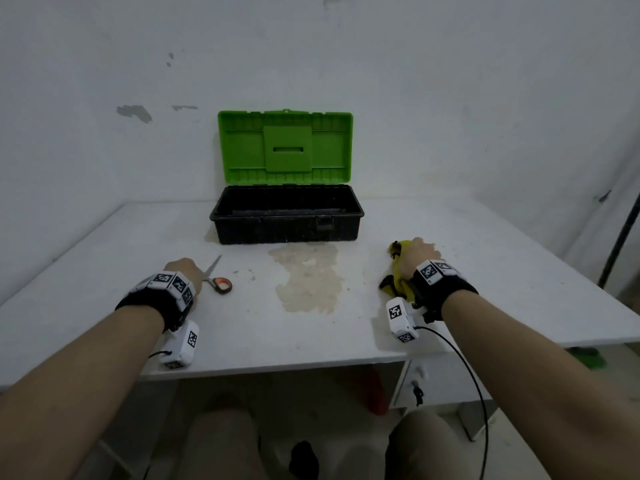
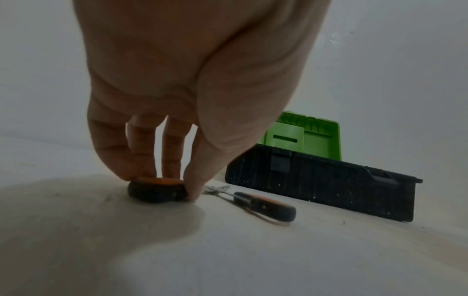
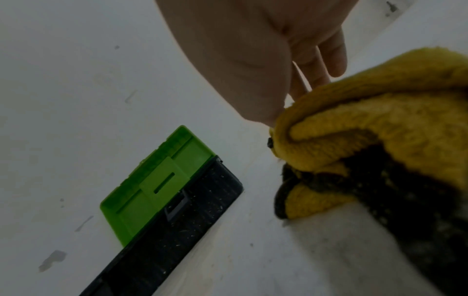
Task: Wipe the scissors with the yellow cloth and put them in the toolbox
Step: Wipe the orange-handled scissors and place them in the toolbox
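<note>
Scissors (image 1: pixel 217 276) with orange-and-black handles lie on the white table (image 1: pixel 104 258) at the left, blades pointing away from me. My left hand (image 1: pixel 192 271) reaches down on them. In the left wrist view its thumb and fingers (image 2: pixel 142 144) pinch one handle loop (image 2: pixel 155 190), while the other handle (image 2: pixel 266 206) lies free on the table. The yellow cloth (image 1: pixel 398 268), crumpled and darkly stained, sits at the right. My right hand (image 1: pixel 414 251) grips its top, thumb and fingers (image 3: pixel 311 68) closed on a fold of the cloth (image 3: pixel 367 124). The toolbox (image 1: pixel 287 216) stands open at the back centre.
The toolbox has a black base (image 2: pixel 316 180) and an upright green lid (image 1: pixel 285 147) against the wall. A brownish stain (image 1: pixel 308 282) covers the table between my hands. The table's front edge runs just under my wrists. A dark pole (image 1: pixel 620 244) stands at the far right.
</note>
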`<act>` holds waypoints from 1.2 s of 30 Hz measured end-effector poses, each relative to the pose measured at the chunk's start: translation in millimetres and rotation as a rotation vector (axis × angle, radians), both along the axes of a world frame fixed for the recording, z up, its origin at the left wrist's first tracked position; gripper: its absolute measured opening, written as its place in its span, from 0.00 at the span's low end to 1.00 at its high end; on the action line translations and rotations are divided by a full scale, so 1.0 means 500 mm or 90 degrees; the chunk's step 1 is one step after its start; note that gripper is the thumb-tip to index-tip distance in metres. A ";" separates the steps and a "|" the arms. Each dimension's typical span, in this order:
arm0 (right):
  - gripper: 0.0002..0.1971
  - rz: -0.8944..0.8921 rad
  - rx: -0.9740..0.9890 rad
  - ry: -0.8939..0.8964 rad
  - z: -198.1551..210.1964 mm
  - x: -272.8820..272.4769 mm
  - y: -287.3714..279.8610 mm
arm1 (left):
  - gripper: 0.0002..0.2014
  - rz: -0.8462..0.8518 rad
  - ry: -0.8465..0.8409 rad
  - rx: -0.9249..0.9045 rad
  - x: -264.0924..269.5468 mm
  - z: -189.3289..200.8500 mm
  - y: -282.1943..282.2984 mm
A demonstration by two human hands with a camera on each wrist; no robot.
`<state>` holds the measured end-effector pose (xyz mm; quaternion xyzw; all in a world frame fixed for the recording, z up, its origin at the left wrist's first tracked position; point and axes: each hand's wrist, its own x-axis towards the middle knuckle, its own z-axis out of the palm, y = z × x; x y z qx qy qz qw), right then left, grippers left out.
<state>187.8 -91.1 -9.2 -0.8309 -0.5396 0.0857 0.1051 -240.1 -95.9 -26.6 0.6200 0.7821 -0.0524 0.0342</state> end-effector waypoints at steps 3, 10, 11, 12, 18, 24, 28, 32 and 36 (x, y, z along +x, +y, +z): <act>0.15 -0.019 0.036 0.000 -0.006 0.008 0.010 | 0.11 0.011 -0.003 -0.003 0.004 -0.001 0.009; 0.11 0.023 0.178 0.079 0.008 -0.004 0.026 | 0.15 0.032 -0.211 0.055 0.007 0.041 0.027; 0.12 0.051 0.214 0.131 0.014 -0.011 0.024 | 0.13 0.008 -0.262 0.081 0.012 0.050 0.027; 0.13 0.084 0.243 0.181 0.022 -0.019 0.022 | 0.12 -0.016 -0.317 0.107 0.023 0.057 0.025; 0.12 0.214 0.358 0.356 0.056 -0.076 -0.004 | 0.10 -0.095 -0.667 0.160 0.183 0.064 -0.011; 0.07 0.312 0.301 0.516 0.054 -0.107 -0.056 | 0.12 -0.156 -0.760 0.125 0.286 0.026 -0.046; 0.09 0.422 0.231 0.516 0.053 -0.103 -0.084 | 0.11 -0.193 -0.730 0.157 0.307 0.022 -0.043; 0.09 0.513 0.301 0.338 0.055 -0.113 -0.085 | 0.15 -0.227 -0.700 0.167 0.318 0.016 -0.036; 0.10 0.519 0.373 0.276 0.048 -0.137 -0.081 | 0.16 -0.264 -0.702 0.160 0.338 0.015 -0.042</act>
